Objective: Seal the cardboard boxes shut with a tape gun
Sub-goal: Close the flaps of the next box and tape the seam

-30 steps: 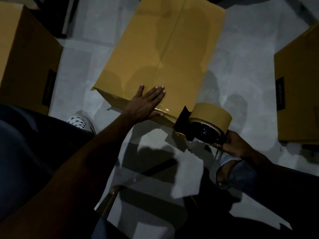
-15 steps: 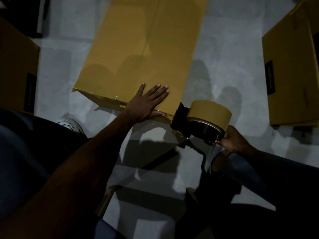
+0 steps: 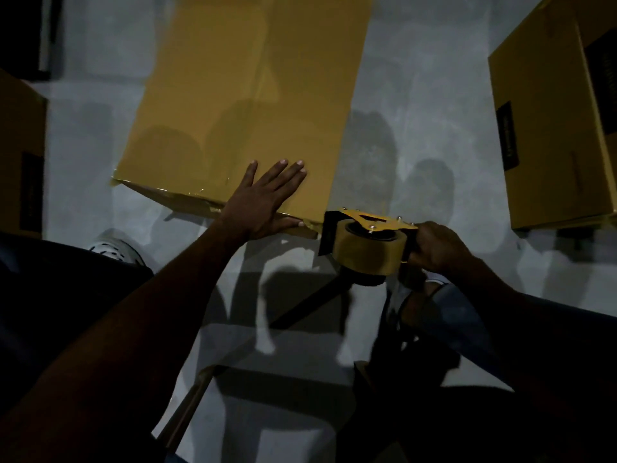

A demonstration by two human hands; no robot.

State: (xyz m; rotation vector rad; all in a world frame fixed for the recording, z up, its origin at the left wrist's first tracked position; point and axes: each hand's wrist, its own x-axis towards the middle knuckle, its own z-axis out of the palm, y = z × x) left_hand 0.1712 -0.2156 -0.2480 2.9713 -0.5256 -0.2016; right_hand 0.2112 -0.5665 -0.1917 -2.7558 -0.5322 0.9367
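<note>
A brown cardboard box (image 3: 247, 105) lies on the grey floor, its flaps closed, with shiny tape along its near edge. My left hand (image 3: 263, 198) presses flat on the box's near edge, fingers straight and spread. My right hand (image 3: 437, 245) grips the handle of a tape gun (image 3: 365, 243) with a yellow frame and a roll of brown tape. The gun's black front end sits at the box's near right corner.
A second cardboard box (image 3: 551, 128) stands at the right and a third (image 3: 20, 155) at the left edge. A white shoe (image 3: 115, 247) shows near my left leg. Dark shadows cover the floor near me.
The tape gun has turned so its yellow side plate faces up and its front now meets the box corner. My left hand stays pressed on the box edge.
</note>
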